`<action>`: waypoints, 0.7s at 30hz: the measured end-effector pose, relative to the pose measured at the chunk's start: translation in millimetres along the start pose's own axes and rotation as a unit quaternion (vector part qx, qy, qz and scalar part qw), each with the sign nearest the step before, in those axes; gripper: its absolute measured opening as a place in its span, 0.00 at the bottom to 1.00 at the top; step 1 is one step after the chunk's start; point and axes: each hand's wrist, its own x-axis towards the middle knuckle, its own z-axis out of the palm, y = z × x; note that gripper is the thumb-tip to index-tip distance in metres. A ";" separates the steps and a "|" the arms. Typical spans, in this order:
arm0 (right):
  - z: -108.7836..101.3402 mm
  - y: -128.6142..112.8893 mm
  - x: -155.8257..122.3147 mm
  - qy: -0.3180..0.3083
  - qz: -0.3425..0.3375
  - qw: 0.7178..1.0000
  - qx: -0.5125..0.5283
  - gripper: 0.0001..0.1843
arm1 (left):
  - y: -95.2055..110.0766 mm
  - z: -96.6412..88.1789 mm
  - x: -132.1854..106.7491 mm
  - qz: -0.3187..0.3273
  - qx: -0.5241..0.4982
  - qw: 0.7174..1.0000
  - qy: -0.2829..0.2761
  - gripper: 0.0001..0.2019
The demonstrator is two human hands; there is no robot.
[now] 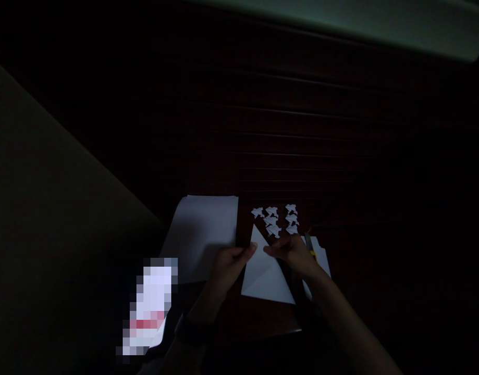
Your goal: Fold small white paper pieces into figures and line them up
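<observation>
The scene is very dark. My left hand [229, 265] pinches the left edge of a white sheet of paper [265, 276] that is folded to a point at its top. My right hand [292, 252] presses its closed fingers on the same sheet's upper right fold. Both hands meet near the paper's tip. The sheet lies on a small dark table [262, 317].
Several small folded white paper figures [276, 219] lie in rows just beyond my hands. A stack of white sheets [202, 234] lies to the left. A cutter with a yellow part [310, 247] rests on more paper at the right. A blurred white patch [151, 304] sits at lower left.
</observation>
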 end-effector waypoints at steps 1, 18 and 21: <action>-1.9 0.8 1.9 0.016 0.000 1.000 0.004 0.16 | -0.7 1.5 -0.5 0.005 0.009 1.000 -0.019 0.18; -5.2 0.7 5.0 -0.010 -0.003 0.999 -0.031 0.21 | -6.3 2.4 0.9 -0.007 -0.014 0.998 -0.054 0.15; -4.4 -2.6 3.9 -0.020 -0.008 0.999 -0.041 0.20 | -6.1 3.5 1.0 -0.010 -0.013 1.000 -0.020 0.14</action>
